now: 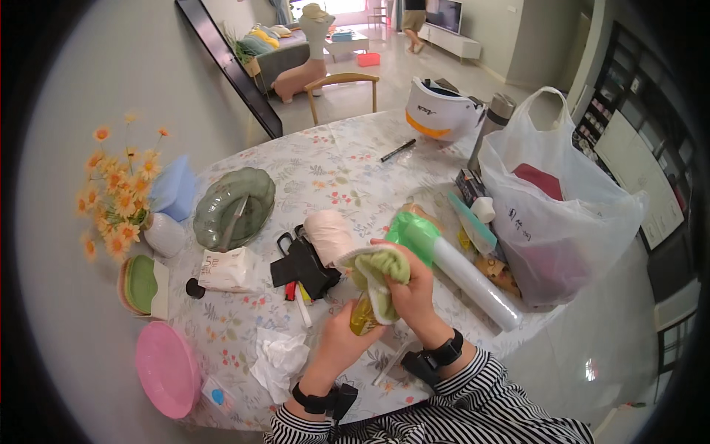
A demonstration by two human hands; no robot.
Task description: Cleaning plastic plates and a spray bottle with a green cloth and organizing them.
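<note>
My left hand (345,339) grips a bottle of yellow liquid (363,316) above the near part of the table. With my right hand (413,286) I hold a green cloth with a white edge (383,269), which covers the upper part of the bottle. What lies under the cloth is hidden. Just beyond my hands are a roll of pale pink material (328,236) and a black strap-like item (308,269). A crumpled white tissue (280,361) lies to the left of my left hand.
A clear plastic roll (477,283) and a full white plastic bag (554,222) occupy the right side. At left stand a pink bowl (166,369), a tissue pack (226,270), a green dish holding a knife (260,211) and a flower vase (165,236). A helmet (441,111) sits farther back.
</note>
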